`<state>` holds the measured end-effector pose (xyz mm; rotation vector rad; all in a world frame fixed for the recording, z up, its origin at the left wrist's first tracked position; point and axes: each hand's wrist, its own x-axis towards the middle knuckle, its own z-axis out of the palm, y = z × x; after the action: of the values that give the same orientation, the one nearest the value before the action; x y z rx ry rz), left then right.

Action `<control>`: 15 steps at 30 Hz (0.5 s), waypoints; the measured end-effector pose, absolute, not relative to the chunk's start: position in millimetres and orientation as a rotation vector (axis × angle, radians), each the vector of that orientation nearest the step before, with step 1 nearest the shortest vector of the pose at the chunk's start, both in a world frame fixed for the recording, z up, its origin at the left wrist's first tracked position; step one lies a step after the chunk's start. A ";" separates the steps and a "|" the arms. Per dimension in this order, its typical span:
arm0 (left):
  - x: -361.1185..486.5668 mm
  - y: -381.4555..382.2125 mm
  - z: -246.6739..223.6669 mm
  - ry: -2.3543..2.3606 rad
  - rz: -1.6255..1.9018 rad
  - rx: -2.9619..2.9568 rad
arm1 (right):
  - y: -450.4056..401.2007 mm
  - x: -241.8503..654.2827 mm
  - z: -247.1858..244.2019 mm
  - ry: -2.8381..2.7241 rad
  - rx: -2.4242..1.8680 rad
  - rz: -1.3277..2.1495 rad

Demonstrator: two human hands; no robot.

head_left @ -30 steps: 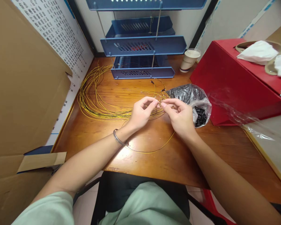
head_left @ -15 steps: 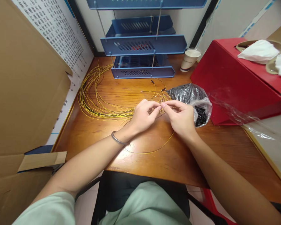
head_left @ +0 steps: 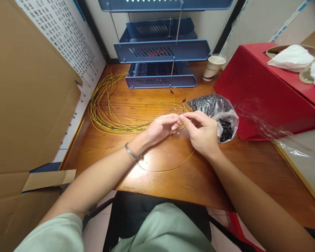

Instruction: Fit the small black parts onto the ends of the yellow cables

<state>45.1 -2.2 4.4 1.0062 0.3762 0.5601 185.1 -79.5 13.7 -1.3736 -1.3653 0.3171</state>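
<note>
Fingers of the left hand [head_left: 159, 131] straighten, grip unclear; the right hand [head_left: 204, 134] stays pinched, seemingly steadying a wire [head_left: 168, 171] beyond the tabletop's [head_left: 94, 154] near edge.

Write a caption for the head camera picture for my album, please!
Left hand and right hand meet at the fingertips by yellow wires and a plastic bag of small black pieces.

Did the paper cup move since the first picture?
No, the paper cup hasn't moved; it stands just right of the blue tray rack, with the same gap as before.
</note>
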 end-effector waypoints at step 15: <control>46.1 -6.1 6.8 0.412 0.681 1.009 | -77.8 186.7 14.7 -1.165 -1.303 0.537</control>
<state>46.1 -6.1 6.8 1.0087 0.4122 0.6811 186.7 -77.8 14.7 -1.3027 -1.1648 0.5371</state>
